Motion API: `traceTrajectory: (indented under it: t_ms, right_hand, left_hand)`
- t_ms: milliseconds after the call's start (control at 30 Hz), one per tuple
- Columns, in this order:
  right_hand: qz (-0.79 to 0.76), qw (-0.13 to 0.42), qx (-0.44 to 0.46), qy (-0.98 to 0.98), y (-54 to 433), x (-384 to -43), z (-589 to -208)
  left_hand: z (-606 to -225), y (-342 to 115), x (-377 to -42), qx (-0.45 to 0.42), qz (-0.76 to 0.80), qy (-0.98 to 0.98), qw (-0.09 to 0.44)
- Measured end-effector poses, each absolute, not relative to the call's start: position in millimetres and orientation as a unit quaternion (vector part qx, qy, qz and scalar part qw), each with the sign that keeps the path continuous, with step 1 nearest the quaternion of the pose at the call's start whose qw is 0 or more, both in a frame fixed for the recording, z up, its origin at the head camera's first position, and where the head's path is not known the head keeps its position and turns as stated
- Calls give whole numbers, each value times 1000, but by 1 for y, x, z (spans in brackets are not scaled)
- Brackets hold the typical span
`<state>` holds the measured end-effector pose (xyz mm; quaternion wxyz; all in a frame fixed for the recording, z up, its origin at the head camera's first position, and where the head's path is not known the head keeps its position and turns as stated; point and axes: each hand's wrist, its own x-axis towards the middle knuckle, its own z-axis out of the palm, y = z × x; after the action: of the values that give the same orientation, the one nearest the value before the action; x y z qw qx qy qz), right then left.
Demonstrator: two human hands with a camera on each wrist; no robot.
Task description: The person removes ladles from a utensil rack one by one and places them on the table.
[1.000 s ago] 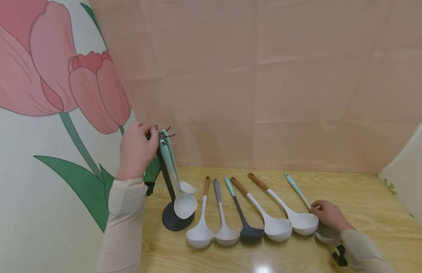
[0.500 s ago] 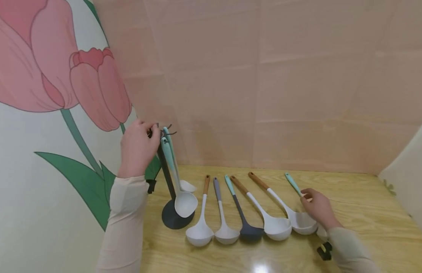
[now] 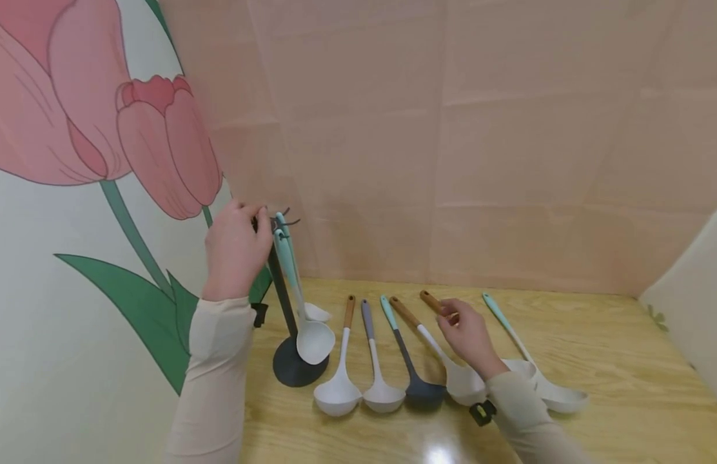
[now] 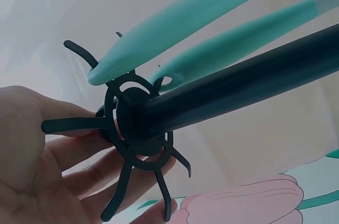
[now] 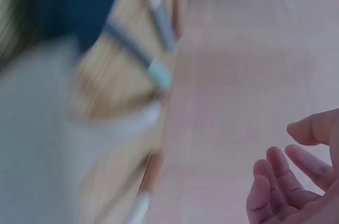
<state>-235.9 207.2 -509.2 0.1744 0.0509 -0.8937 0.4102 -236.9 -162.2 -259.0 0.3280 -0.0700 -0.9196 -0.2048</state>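
With its fingers curled round the hub, my left hand holds the top of a dark ladle rack. In the left wrist view, curved hooks spread from the rack's ring. Two mint-handled ladles hang there, the front one showing a white bowl. My right hand is over the brown handle of a white ladle, fingers loosely bent. Nothing lies between those fingers in the right wrist view, where the hand is apart from the ladles. It partly hides that ladle and the one beside it.
Left of the right hand lie a brown-handled white ladle, a grey-handled one, a dark one with a mint handle and another brown-handled one. Right of it is a mint-handled ladle. Pink cloth backs the wooden table.
My right hand has left the mint-handled ladle at the right and moved leftward to above the brown handle. The left hand keeps its hold on the rack.
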Motion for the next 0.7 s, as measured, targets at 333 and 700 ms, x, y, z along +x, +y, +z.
traceTrajectory:
  t_ms: [333,700]
  right_hand:
    - [503,67,92,-857,110,-237,-500]
    - [541,-53,211,-812,42,-230,-477]
  left_hand:
    - [-259,-158,-237,-60,-195,-920,335]
    - [-260,-155,-237,-47,-193,-920,337]
